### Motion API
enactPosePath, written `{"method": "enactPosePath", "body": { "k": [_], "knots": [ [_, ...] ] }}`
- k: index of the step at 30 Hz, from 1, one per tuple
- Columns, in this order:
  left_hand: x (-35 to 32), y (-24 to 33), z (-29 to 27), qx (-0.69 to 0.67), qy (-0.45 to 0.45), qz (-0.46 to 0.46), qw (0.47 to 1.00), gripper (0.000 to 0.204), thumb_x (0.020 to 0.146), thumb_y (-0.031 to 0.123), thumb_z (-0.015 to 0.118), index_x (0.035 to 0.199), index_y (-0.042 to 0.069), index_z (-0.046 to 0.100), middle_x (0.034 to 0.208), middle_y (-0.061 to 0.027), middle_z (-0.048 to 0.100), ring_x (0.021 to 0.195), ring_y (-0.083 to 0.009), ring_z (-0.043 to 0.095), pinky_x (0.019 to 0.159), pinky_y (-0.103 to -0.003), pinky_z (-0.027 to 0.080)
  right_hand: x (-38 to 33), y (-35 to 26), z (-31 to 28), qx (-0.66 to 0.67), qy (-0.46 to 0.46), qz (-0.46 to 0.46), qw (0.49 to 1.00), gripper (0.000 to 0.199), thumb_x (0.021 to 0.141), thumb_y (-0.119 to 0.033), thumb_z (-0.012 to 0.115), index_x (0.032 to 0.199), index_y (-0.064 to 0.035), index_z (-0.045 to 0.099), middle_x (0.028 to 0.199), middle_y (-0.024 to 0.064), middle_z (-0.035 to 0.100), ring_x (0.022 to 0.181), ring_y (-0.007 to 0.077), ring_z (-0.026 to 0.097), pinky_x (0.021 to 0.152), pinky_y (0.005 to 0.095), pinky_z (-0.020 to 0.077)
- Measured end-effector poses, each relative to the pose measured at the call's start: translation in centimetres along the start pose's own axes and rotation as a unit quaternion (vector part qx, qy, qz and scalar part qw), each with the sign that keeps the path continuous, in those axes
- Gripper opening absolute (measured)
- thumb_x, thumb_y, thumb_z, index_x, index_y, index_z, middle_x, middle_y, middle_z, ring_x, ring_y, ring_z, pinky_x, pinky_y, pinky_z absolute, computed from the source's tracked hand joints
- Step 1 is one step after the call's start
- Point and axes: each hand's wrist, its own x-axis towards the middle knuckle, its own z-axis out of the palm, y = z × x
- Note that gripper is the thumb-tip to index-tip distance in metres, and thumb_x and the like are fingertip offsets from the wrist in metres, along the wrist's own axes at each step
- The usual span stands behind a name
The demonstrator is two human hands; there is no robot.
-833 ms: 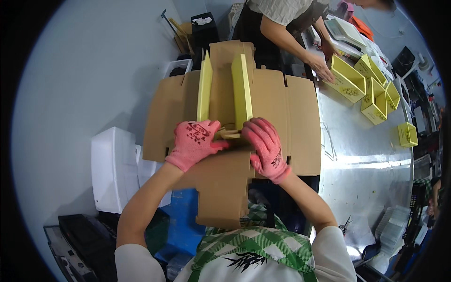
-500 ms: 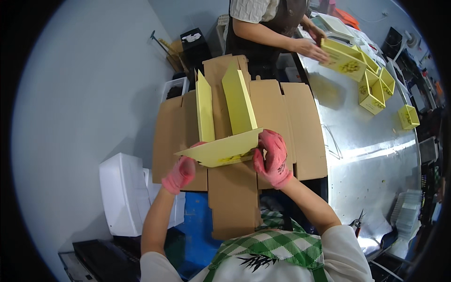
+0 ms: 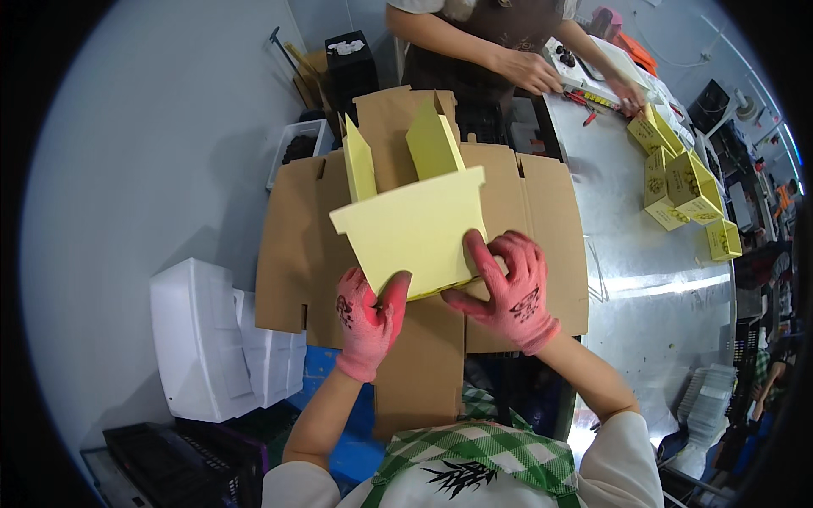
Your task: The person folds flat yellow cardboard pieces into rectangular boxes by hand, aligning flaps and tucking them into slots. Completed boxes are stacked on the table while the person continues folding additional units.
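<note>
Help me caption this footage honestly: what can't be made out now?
In the head view:
Flat pale yellow card panel: far face, turned away.
Pink-gloved left hand: some fingertips, behind that panel.
Right upright yellow card wall: lower end, behind that panel.
Brown-aproned co-worker: head, cut off by top edge.
White plastic tray: dark contents, too small to identify.

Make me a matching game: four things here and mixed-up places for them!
1. pale yellow flat cardboard panel
2. big smooth white box
3. open yellow cardboard boxes
4. green-and-white checked cloth apron

A. on the shiny metal table
B. over the person's white shirt
C. in the pink-gloved left hand and right hand
D. beside the grey wall

Right pairs: 1-C, 2-D, 3-A, 4-B
</note>
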Motion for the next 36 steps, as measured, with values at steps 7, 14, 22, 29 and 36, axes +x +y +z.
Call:
{"method": "enactPosePath", "body": {
  "k": [7, 14, 22, 29, 36],
  "knots": [
    [2.5, 3.4, 3.0, 0.102, 0.152, -0.068, 0.981, 0.042, 0.077, 0.016, 0.074, 0.115, 0.005, 0.06, 0.15, -0.0217, 0.022, 0.125, -0.042, 0.033, 0.098, -0.048, 0.034, 3.3, 2.6, -0.4, -0.007, -0.11, -0.092, 0.99, 0.078, 0.057, -0.038, 0.082, 0.123, -0.0072, 0.053, 0.131, 0.0139, 0.048, 0.125, 0.0348, 0.043, 0.105, 0.0558, 0.0323],
    [2.3, 3.0, 2.9, 0.257, 0.204, 0.012, 0.944, 0.049, 0.077, 0.018, 0.074, 0.12, 0.003, 0.057, 0.145, -0.0183, 0.027, 0.131, -0.0426, 0.029, 0.107, -0.052, 0.026, 3.8, 3.1, 0.0, 0.0, -0.158, -0.145, 0.977, 0.055, 0.065, -0.038, 0.076, 0.107, -0.0072, 0.057, 0.12, 0.0095, 0.056, 0.125, 0.0305, 0.044, 0.109, 0.0554, 0.0285],
    [6.3, 2.4, -2.8, 0.273, -0.258, 0.214, 0.902, 0.033, 0.063, 0.036, 0.078, 0.072, 0.008, 0.064, 0.073, -0.0064, 0.061, 0.096, -0.0242, 0.058, 0.108, -0.051, 0.03, 5.7, 4.0, 0.1, 0.095, -0.261, -0.22, 0.935, 0.026, 0.067, -0.031, 0.077, 0.075, -0.0099, 0.063, 0.081, 0.0002, 0.062, 0.101, 0.0201, 0.056, 0.108, 0.0574, 0.0287],
    [10.1, 5.6, -1.2, 0.423, -0.566, 0.151, 0.691, 0.038, 0.073, 0.045, 0.069, 0.074, 0.008, 0.06, 0.065, -0.007, 0.059, 0.073, -0.0234, 0.062, 0.097, -0.04, 0.04, 5.4, 3.3, 0.1, 0.07, -0.305, -0.225, 0.923, 0.028, 0.076, -0.038, 0.066, 0.078, -0.0107, 0.062, 0.075, 0.0059, 0.059, 0.089, 0.0207, 0.057, 0.113, 0.0541, 0.0231],
    [13.7, 4.5, 3.1, 0.078, -0.795, -0.196, 0.569, 0.06, 0.083, 0.042, 0.064, 0.134, 0.015, 0.048, 0.124, -0.0146, 0.052, 0.113, -0.0262, 0.051, 0.095, -0.037, 0.041, 3.1, 3.0, 0.6, 0.133, -0.124, -0.146, 0.972, 0.062, 0.065, -0.034, 0.078, 0.115, -0.0061, 0.055, 0.112, 0.0148, 0.057, 0.111, 0.0308, 0.053, 0.108, 0.0521, 0.0314]
  ]
}}
